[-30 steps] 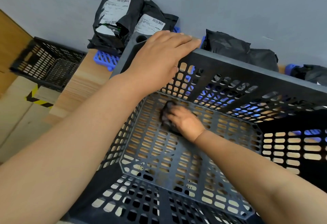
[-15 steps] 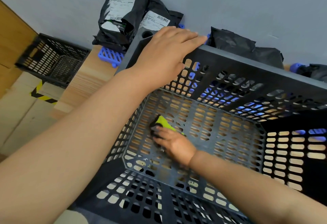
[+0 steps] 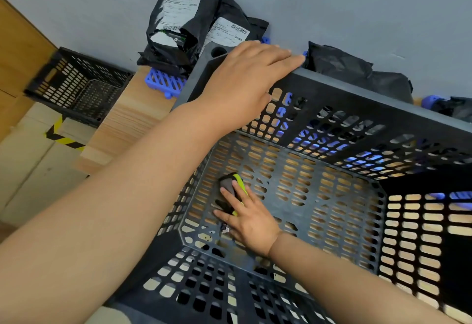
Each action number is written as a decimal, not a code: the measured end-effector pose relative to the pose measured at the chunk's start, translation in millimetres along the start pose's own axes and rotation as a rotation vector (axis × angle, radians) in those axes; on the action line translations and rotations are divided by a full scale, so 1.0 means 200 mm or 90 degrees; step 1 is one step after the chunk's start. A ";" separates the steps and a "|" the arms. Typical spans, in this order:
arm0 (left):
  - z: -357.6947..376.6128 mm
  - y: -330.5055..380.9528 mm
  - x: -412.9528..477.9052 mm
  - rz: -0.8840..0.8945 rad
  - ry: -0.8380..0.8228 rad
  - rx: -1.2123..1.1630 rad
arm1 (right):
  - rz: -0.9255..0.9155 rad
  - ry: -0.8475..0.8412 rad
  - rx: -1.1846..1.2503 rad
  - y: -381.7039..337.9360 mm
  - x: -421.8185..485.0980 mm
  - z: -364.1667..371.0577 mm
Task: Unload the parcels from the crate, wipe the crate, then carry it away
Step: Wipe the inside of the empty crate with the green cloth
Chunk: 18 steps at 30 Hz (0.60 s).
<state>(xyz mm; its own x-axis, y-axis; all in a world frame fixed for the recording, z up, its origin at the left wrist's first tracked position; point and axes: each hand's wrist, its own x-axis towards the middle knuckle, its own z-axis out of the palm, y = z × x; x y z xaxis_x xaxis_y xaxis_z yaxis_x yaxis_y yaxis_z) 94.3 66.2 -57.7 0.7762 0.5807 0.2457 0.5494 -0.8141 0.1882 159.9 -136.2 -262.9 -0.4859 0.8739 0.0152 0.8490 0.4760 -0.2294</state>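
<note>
A large black perforated crate (image 3: 357, 88) fills the view, with no parcels inside. My left hand (image 3: 245, 80) lies over its far left corner rim, fingers straight along the edge. Down on the crate floor, my right hand (image 3: 247, 216) presses a grey and yellow-green cloth (image 3: 231, 185) flat with straight fingers, near the left wall. Black parcels with white labels (image 3: 178, 24) stand against the wall beyond the crate's corner. Another black parcel (image 3: 352, 70) lies behind the far rim, and a further one (image 3: 457, 106) shows at the right edge.
The parcels sit on blue plastic grids (image 3: 166, 80) on a wooden table (image 3: 132, 119). A second, smaller black crate (image 3: 74, 86) stands to the left, lower down. Floor with yellow-black tape (image 3: 63, 139) lies below. A grey wall (image 3: 332, 4) is close behind.
My right hand has slid the cloth across the crate floor toward me and the left wall. My left hand has stayed on the corner rim.
</note>
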 end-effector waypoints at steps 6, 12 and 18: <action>-0.01 0.00 0.00 0.005 0.009 -0.007 | 0.181 0.122 0.244 -0.04 -0.01 0.04; -0.01 0.01 0.00 0.007 0.010 -0.005 | -0.066 -0.009 0.318 -0.15 -0.06 0.03; -0.02 0.01 0.00 0.009 0.010 -0.005 | -0.207 -0.090 0.242 -0.09 0.02 0.01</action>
<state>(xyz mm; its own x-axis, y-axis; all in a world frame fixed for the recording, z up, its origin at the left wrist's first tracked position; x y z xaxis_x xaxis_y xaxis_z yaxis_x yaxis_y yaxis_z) 94.7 65.3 -54.2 0.7788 0.5697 0.2625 0.5362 -0.8218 0.1928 142.9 -142.2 -261.8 -0.7575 0.6525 0.0187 0.5269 0.6281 -0.5726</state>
